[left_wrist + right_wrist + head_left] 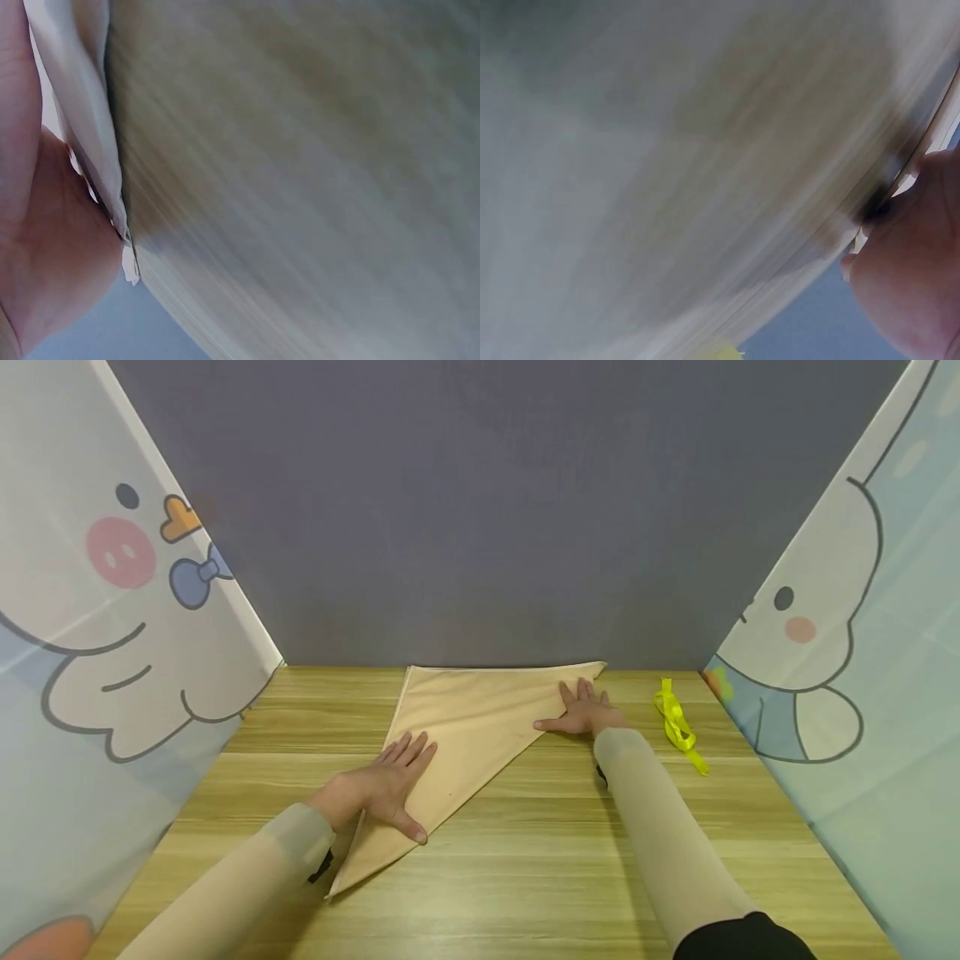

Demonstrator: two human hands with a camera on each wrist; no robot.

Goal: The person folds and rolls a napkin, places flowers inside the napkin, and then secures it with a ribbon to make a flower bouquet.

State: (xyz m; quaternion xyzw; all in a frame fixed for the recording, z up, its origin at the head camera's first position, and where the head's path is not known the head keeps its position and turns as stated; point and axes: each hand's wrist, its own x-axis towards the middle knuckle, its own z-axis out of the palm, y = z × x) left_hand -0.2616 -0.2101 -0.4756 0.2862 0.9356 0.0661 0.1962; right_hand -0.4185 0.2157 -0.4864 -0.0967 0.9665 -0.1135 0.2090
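Observation:
A beige cloth (457,718), folded into a triangle, lies on the wooden table with its long slanted edge facing the near right. My left hand (390,781) rests on its lower left part, fingers spread and thumb at the slanted edge. Near the far right corner, my right hand (581,710) presses on the cloth with straight fingers, thumb pointing left along the edge. In the left wrist view the cloth's edge (90,112) runs beside the palm. The right wrist view has the hand (911,262) low over the tabletop, most fingers hidden.
A yellow ribbon (677,722), loosely bundled, lies on the table (525,877) to the right of my right hand. A grey panel (480,510) stands along the back edge. Cartoon-printed sheets (60,710) rise on both sides.

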